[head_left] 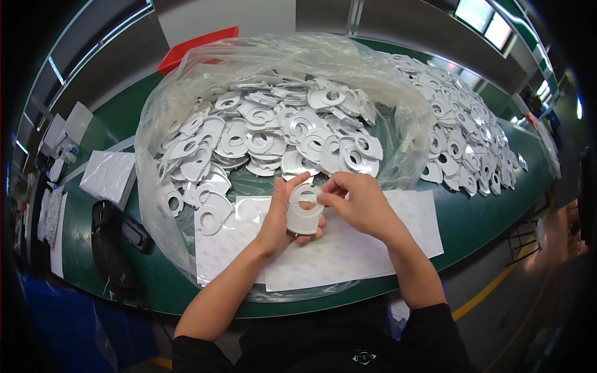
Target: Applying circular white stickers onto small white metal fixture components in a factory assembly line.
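A white plastic part (303, 217) with a round hole and a rounded top rests in my left hand (277, 216), whose fingers wrap behind it and round its sides. My right hand (357, 200) pinches at the upper right edge of the same part; whether something thin sits between its fingertips I cannot make out. Under both hands lie white sheets (348, 264) with faint printing. Just beyond, a large heap of like white plastic parts (261, 140) is piled inside an open clear plastic bag (163, 124).
A second heap of white parts (466, 130) covers the table's right side. At the left are a black pouch (112, 248), a dark box-like item (135, 235) and a white stack (107, 177). A red bin (198, 46) stands behind the bag on the green table (497, 214).
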Action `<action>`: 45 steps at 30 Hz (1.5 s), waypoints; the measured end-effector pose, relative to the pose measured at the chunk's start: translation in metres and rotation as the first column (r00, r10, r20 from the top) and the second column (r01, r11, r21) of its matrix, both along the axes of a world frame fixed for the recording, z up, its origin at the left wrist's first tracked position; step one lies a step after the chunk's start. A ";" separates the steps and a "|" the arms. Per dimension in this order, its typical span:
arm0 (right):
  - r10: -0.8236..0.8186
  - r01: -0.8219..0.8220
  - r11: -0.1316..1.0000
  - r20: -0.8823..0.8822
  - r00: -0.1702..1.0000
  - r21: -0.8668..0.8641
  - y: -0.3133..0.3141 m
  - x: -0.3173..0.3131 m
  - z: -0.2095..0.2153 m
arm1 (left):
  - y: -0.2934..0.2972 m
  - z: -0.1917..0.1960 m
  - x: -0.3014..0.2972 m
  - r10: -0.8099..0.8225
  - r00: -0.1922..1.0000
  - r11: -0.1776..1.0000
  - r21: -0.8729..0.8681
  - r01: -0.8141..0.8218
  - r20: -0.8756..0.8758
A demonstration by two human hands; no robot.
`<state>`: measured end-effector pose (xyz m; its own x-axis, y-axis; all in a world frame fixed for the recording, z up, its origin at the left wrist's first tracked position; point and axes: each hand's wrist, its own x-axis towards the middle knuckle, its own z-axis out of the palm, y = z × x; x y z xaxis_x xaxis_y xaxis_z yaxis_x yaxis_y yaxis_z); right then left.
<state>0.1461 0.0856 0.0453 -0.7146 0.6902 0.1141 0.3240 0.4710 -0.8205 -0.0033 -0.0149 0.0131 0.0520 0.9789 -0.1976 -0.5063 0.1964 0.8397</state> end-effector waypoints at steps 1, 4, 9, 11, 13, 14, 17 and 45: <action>-0.003 0.004 1.000 -0.011 1.000 0.011 0.001 0.000 -0.002 | 0.000 0.001 -0.001 -0.016 1.000 1.000 -0.003 0.016 0.018; -0.034 0.033 0.999 0.019 0.999 0.038 -0.002 -0.002 0.000 | 0.000 0.002 -0.003 -0.047 0.999 0.999 -0.003 0.047 0.022; -0.076 0.076 0.997 0.016 0.997 0.001 -0.007 -0.007 0.000 | 0.001 0.005 -0.004 -0.073 0.995 0.997 0.013 0.073 0.071; -0.003 -0.001 0.993 -0.040 0.999 -0.118 -0.001 -0.005 -0.002 | 0.001 0.006 -0.003 -0.067 0.989 0.997 0.041 0.062 0.129; 0.053 -0.092 0.932 -0.118 0.992 -0.350 0.010 -0.001 -0.004 | -0.002 0.014 0.001 0.015 1.000 1.000 0.012 -0.015 0.023; 0.029 -0.057 0.952 -0.098 0.995 -0.302 0.020 0.002 0.000 | -0.006 0.010 -0.007 0.007 0.999 0.996 0.092 -0.010 0.038; -0.433 0.180 0.850 -0.463 0.773 -0.494 0.047 0.027 0.023 | -0.015 0.042 -0.028 0.122 0.796 0.986 0.165 -0.028 -0.593; 0.142 -0.241 0.927 0.326 0.935 0.289 0.009 0.019 0.005 | -0.037 0.058 -0.070 0.419 -0.036 0.876 0.414 -0.248 -0.907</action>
